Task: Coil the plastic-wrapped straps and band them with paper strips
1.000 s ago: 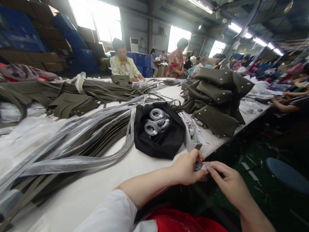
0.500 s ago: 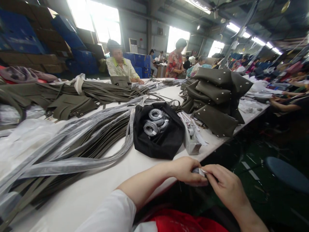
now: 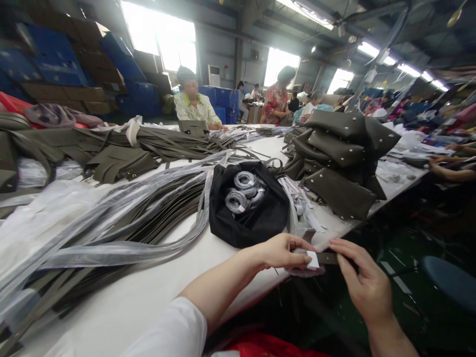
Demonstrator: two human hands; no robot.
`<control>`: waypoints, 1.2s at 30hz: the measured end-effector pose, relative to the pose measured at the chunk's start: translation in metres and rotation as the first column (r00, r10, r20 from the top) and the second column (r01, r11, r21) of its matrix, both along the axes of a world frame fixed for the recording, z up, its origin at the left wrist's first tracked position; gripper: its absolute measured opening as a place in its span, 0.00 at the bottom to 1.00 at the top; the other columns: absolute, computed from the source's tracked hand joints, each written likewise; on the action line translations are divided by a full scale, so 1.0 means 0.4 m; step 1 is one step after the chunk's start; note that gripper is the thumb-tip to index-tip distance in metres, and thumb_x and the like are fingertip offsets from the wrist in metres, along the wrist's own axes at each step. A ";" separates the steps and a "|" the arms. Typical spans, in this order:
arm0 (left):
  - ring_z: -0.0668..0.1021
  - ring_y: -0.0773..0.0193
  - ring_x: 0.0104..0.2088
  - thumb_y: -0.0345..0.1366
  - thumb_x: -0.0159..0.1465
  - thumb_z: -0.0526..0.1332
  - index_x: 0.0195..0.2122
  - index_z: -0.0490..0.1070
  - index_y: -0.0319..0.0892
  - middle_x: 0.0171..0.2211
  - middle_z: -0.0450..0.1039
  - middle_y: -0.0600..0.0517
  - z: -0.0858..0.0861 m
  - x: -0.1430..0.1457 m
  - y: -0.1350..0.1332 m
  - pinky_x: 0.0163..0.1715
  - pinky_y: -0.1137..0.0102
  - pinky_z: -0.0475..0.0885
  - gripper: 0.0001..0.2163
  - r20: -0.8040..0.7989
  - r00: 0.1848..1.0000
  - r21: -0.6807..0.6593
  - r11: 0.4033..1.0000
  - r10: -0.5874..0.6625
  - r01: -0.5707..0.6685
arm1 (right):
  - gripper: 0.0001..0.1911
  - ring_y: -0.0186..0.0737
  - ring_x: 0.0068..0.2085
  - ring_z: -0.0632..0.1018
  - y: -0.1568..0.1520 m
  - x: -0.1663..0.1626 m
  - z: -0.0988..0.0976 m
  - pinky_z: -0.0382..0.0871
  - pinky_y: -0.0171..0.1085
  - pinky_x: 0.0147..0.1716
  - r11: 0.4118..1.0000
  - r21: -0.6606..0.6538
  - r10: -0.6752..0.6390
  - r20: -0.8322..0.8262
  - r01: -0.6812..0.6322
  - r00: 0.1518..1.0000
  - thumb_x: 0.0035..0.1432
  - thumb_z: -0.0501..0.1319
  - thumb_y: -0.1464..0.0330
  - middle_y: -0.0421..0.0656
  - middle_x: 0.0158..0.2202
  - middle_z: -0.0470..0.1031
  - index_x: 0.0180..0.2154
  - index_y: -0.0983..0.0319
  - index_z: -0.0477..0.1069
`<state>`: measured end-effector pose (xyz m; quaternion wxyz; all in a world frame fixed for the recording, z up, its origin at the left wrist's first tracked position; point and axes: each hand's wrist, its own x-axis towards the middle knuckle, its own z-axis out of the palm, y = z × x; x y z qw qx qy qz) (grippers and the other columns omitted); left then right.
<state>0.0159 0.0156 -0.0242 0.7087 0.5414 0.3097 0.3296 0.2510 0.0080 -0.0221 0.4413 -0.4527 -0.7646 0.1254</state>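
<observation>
Just off the near edge of the white table, my left hand pinches a small white tab on the end of a dark olive strap. My right hand is closed on the same strap just to the right, thumb on top. Behind my hands sits a black cloth bag, open, with several grey coiled rolls inside.
Long olive straps in clear plastic sleeves fan across the table's left. Stacked olive bag panels rise at the right. Other people work at the far end. A blue stool stands on the floor to my right.
My hands have drawn apart slightly, baring a short length of the strap between them. The white tab now shows at my left fingertips. The view shifted a little.
</observation>
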 end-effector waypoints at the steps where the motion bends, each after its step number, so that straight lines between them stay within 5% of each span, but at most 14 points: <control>1: 0.74 0.70 0.30 0.42 0.55 0.71 0.49 0.76 0.36 0.34 0.75 0.51 -0.001 -0.001 0.000 0.35 0.74 0.69 0.23 -0.020 1.000 0.037 0.999 -0.007 0.007 | 0.13 0.48 0.53 0.76 0.039 0.011 -0.011 0.67 0.48 0.56 0.994 -0.061 -0.088 -0.047 0.086 0.995 0.65 0.57 0.61 0.46 0.50 0.77 0.46 0.57 0.75; 3: 0.73 0.71 0.32 0.37 0.58 0.68 0.48 0.76 0.36 0.35 0.75 0.52 0.000 -0.004 -0.001 0.36 0.75 0.69 0.18 -0.065 0.997 0.124 0.991 -0.046 0.054 | 0.18 0.50 0.49 0.78 0.128 0.024 -0.042 0.70 0.49 0.52 0.968 -0.181 -0.187 -0.059 0.173 0.981 0.65 0.56 0.56 0.49 0.47 0.79 0.48 0.59 0.74; 7: 0.74 0.70 0.31 0.36 0.60 0.65 0.49 0.76 0.37 0.34 0.75 0.53 0.001 -0.007 -0.005 0.35 0.76 0.69 0.17 -0.150 0.983 0.200 0.971 -0.102 0.131 | 0.16 0.49 0.45 0.80 0.290 0.010 -0.118 0.71 0.53 0.50 0.931 -0.331 -0.146 0.046 0.153 0.988 0.64 0.60 0.56 0.48 0.40 0.81 0.38 0.62 0.77; 12: 0.74 0.69 0.33 0.37 0.59 0.65 0.50 0.76 0.38 0.34 0.75 0.54 -0.001 -0.009 -0.001 0.39 0.75 0.69 0.18 -0.232 0.972 0.270 0.957 -0.044 0.108 | 0.15 0.41 0.39 0.81 0.360 -0.032 -0.172 0.74 0.47 0.46 0.902 -0.425 -0.047 0.077 0.076 0.996 0.65 0.62 0.58 0.41 0.35 0.80 0.34 0.64 0.75; 17: 0.75 0.68 0.32 0.37 0.60 0.64 0.50 0.76 0.38 0.34 0.75 0.54 0.004 -0.010 0.004 0.37 0.75 0.70 0.17 -0.243 0.969 0.265 0.958 -0.045 0.111 | 0.16 0.46 0.47 0.79 0.309 -0.008 -0.166 0.70 0.47 0.50 0.915 -0.384 -0.116 0.041 0.123 0.992 0.60 0.62 0.55 0.47 0.43 0.81 0.33 0.62 0.78; 23: 0.75 0.67 0.32 0.34 0.60 0.63 0.49 0.76 0.35 0.34 0.76 0.51 0.016 0.001 -0.001 0.36 0.74 0.70 0.17 -0.171 0.984 0.240 0.971 0.059 -0.017 | 0.15 0.48 0.23 0.78 0.195 0.027 -0.180 0.68 0.40 0.23 0.868 -0.473 -0.158 0.026 0.151 0.987 0.49 0.63 0.56 0.41 0.18 0.77 0.22 0.59 0.78; 29: 0.75 0.65 0.33 0.34 0.60 0.62 0.48 0.77 0.35 0.35 0.77 0.50 -0.004 0.021 0.015 0.39 0.71 0.71 0.16 -0.176 0.943 0.339 0.916 0.284 -0.213 | 0.17 0.44 0.29 0.76 0.096 0.041 -0.096 0.69 0.39 0.34 0.899 -0.401 -0.256 -0.150 0.179 0.955 0.58 0.60 0.54 0.39 0.22 0.74 0.35 0.60 0.78; 33: 0.77 0.63 0.37 0.34 0.60 0.63 0.48 0.76 0.36 0.38 0.78 0.49 -0.011 0.030 0.016 0.43 0.70 0.72 0.16 -0.198 0.912 0.368 0.890 0.358 -0.269 | 0.18 0.40 0.28 0.72 0.008 0.000 -0.032 0.67 0.38 0.35 0.914 -0.406 -0.156 -0.293 0.025 0.943 0.60 0.61 0.53 0.37 0.23 0.69 0.39 0.60 0.76; 36: 0.77 0.62 0.39 0.32 0.59 0.63 0.48 0.76 0.35 0.40 0.79 0.48 -0.004 0.035 0.007 0.44 0.69 0.72 0.16 -0.185 0.905 0.373 0.879 0.383 -0.296 | 0.18 0.39 0.24 0.68 -0.031 -0.055 -0.015 0.63 0.38 0.30 0.857 -0.499 -0.058 -0.337 -0.126 0.940 0.60 0.62 0.52 0.36 0.20 0.65 0.36 0.61 0.76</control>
